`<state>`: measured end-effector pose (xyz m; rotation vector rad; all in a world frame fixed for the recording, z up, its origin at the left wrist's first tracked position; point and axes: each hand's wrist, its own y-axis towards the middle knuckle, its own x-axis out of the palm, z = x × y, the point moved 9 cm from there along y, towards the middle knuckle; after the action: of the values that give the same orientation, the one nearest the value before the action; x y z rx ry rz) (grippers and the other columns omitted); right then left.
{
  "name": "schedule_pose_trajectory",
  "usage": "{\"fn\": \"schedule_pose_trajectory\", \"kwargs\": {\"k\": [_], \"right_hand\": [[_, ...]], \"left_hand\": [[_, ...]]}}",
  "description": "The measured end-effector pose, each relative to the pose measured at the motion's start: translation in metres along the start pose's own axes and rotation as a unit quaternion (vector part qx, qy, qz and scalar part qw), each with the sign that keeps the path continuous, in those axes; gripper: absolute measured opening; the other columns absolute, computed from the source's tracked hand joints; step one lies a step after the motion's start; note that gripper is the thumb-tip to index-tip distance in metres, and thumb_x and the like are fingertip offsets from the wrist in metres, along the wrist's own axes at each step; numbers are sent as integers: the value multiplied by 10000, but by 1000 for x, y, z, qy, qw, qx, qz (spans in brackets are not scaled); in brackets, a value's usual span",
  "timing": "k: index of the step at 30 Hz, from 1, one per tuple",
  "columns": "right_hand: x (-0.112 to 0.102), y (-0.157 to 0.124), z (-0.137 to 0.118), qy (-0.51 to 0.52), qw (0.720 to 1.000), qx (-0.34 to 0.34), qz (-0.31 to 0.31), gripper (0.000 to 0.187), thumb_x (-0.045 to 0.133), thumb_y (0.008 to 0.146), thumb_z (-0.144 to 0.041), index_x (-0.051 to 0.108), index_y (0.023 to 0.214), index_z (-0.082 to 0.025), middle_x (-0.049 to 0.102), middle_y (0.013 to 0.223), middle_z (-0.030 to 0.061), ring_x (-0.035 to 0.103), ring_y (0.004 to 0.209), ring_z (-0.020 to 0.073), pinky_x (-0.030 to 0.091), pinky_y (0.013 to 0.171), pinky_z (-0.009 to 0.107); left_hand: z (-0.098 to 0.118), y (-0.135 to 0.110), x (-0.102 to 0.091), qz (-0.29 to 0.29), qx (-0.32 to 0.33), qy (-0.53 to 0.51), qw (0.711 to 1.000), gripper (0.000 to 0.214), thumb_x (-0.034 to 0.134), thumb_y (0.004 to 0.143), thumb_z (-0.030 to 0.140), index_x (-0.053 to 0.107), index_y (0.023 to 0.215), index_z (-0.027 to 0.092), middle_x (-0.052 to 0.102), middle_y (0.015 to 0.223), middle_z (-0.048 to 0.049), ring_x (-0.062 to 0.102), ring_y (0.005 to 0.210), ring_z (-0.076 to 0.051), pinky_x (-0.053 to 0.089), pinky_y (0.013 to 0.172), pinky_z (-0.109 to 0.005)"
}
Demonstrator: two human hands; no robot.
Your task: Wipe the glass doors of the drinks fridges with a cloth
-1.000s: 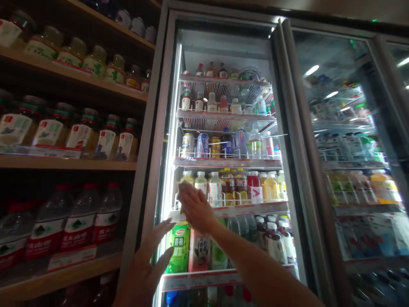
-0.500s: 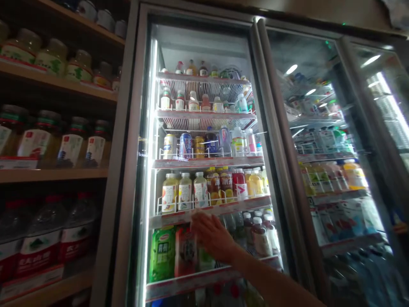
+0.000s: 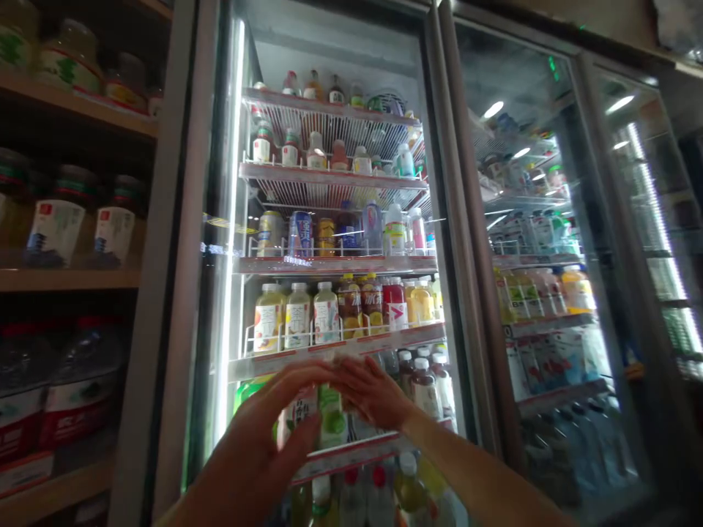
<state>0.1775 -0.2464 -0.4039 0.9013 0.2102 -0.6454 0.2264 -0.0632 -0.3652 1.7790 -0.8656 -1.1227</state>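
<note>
My right hand (image 3: pixel 369 392) lies against the glass door of the lit drinks fridge (image 3: pixel 439 241), fingers stretched out to the left, level with the shelf of green and pale bottles (image 3: pixel 331 417). My left hand (image 3: pixel 263 448) is raised just left of it, fingers curved and apart, fingertips nearly meeting the right hand's. I see nothing held in either hand. Above the hands a shelf carries yellow, brown and red bottles (image 3: pixel 329 315); cans (image 3: pixel 299 234) stand one shelf higher.
Wooden shelves (image 3: pixel 66 278) at the left hold labelled jars and large water bottles (image 3: pixel 71 388). A second glass-door fridge (image 3: pixel 549 293) stands to the right, with another beyond it. Small bottles fill the top wire racks (image 3: pixel 329 157).
My view has shifted right and closer to the fridge. My right hand slid down and right along the glass. My left hand dropped out of sight, then came back up beside the right hand.
</note>
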Motion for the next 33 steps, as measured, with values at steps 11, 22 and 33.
{"fn": "schedule_pose_trajectory", "kwargs": {"k": [11, 22, 33], "right_hand": [[-5, -100, 45, -57, 979, 191, 54, 570, 414, 863, -203, 326, 1425, -240, 374, 1466, 60, 165, 1414, 244, 179, 1118, 489], [-17, -209, 80, -110, 929, 342, 91, 718, 391, 898, -190, -20, 1484, -231, -12, 1563, 96, 114, 1418, 321, 385, 1015, 545], [-8, -92, 33, -41, 984, 161, 61, 582, 424, 881, -218, 280, 1444, -222, 318, 1497, 56, 108, 1426, 256, 183, 1128, 497]], "left_hand": [[9, -40, 96, 30, 27, 64, 997, 608, 479, 847, 470, 333, 1403, 272, 335, 1479, -88, 177, 1409, -276, 150, 1134, -505], [38, -54, 119, 20, 5, 32, 999, 640, 505, 839, 469, 291, 1419, 304, 308, 1491, -75, 155, 1413, -255, 76, 1144, -509], [38, -61, 120, 12, 25, 84, 996, 495, 518, 834, 434, 501, 1288, 237, 425, 1423, -93, 157, 1416, -232, 78, 1152, -467]]}}
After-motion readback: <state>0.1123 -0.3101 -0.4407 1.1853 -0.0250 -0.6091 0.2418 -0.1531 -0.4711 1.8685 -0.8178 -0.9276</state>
